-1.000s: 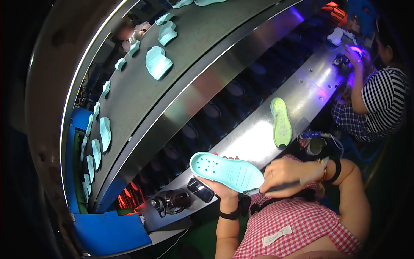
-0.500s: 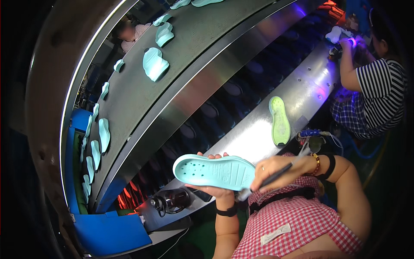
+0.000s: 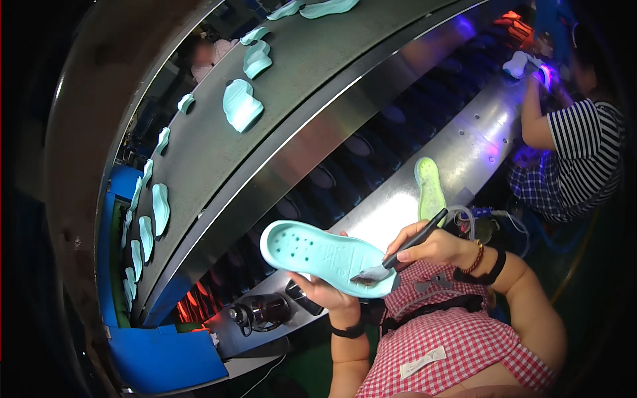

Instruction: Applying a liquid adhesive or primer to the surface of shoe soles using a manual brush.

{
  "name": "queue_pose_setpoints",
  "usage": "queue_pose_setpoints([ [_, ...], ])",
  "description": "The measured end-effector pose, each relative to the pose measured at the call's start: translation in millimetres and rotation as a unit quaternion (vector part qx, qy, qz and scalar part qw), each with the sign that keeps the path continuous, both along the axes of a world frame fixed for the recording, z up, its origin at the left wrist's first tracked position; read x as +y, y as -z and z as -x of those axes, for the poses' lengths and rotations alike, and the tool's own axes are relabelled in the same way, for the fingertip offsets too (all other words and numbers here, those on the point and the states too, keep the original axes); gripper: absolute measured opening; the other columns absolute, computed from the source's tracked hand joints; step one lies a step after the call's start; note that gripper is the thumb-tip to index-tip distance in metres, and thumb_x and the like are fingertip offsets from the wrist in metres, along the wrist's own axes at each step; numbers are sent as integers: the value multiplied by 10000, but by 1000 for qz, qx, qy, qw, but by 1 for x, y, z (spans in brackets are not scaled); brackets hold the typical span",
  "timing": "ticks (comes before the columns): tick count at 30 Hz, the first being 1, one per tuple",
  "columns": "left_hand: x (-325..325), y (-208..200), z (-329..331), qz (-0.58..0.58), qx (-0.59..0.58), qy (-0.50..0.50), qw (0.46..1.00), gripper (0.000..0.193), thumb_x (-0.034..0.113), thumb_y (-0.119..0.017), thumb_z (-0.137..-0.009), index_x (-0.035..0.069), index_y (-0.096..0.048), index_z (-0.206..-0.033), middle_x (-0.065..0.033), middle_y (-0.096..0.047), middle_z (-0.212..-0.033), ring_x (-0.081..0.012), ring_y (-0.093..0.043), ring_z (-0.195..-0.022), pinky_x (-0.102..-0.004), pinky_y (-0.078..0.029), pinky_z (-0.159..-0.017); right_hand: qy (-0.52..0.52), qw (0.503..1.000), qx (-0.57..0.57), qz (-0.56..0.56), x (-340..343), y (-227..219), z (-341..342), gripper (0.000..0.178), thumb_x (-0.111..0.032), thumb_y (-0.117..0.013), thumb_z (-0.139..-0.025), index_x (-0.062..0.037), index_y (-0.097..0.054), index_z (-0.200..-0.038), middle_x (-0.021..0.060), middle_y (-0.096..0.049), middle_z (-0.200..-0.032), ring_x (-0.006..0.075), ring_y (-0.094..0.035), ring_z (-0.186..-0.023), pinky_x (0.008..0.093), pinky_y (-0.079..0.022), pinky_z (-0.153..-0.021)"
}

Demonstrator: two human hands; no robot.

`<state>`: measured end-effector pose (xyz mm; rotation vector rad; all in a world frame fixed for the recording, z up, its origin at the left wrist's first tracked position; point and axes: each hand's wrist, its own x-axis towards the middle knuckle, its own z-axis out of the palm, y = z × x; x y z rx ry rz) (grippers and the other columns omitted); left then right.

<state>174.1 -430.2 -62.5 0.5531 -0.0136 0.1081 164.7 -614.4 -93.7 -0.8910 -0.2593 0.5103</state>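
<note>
My left hand (image 3: 323, 292) holds a light-blue shoe sole (image 3: 325, 253) from beneath, its inner side facing up. Small holes dot one end, and shallow ridges cross the other. A black-handled brush (image 3: 423, 235) is gripped in my right hand (image 3: 434, 247), its bristles touching the sole near the narrower end. A clear hose runs close to the brush and that hand; whether it joins the handle is hidden. Beyond my right hand, a yellow-green sole (image 3: 430, 189) lies on the metal bench (image 3: 381, 197), its near end partly covered by the hand and brush.
A dark conveyor belt (image 3: 199, 159) carries several light-blue soles (image 3: 242, 106) past the bench. Dark shoe-shaped pieces sit beneath its metal side. A dark bottle (image 3: 271, 310) stands on the bench's left end, by a blue panel (image 3: 172, 358). A co-worker (image 3: 577, 139) works at right.
The brush has come down onto the sole, its bristles now pressed inside the ridged end. The sole has tilted, its holed end rising. On the belt, soles have shifted slightly.
</note>
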Motion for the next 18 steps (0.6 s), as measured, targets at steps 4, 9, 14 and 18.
queue_pose_setpoints([
  [4, -20, 9, 17, 61, 13, 15, 998, 593, 513, -308, -874, 88, -395, -1277, -126, -493, -1211, -313, -498, -1057, -546, -295, -971, 58, 992, 77, -83, 15, -5, 10, 166, -23, -587, -801, 30, -585, -958, 125, -615, -932, 174, -599, -859, 287, -502, -781],
  [9, -8, 27, 11, 37, 15, 85, 996, 550, 473, -344, -861, 122, -411, -1279, -104, -475, -1244, -322, -484, -1076, -551, -291, -948, 28, 992, -76, 95, 2, -14, 15, 168, -64, -638, -764, -9, -647, -923, 73, -637, -861, 114, -578, -770, 230, -453, -701],
  [14, -8, 32, 2, 87, -17, 101, 991, 530, 443, -380, -860, 113, -418, -1272, -108, -489, -1226, -324, -488, -1070, -549, -298, -937, 49, 932, -302, 192, 1, -21, 6, 199, -58, -645, -748, -13, -647, -942, 102, -636, -844, 146, -600, -784, 237, -462, -702],
  [18, -10, 33, 2, -9, -24, 94, 995, 560, 449, -401, -851, 81, -406, -1272, -148, -490, -1208, -358, -508, -1029, -547, -376, -878, 112, 943, -242, 198, -9, -23, -7, 194, -69, -651, -744, -19, -656, -931, 116, -639, -835, 145, -602, -770, 238, -461, -689],
])
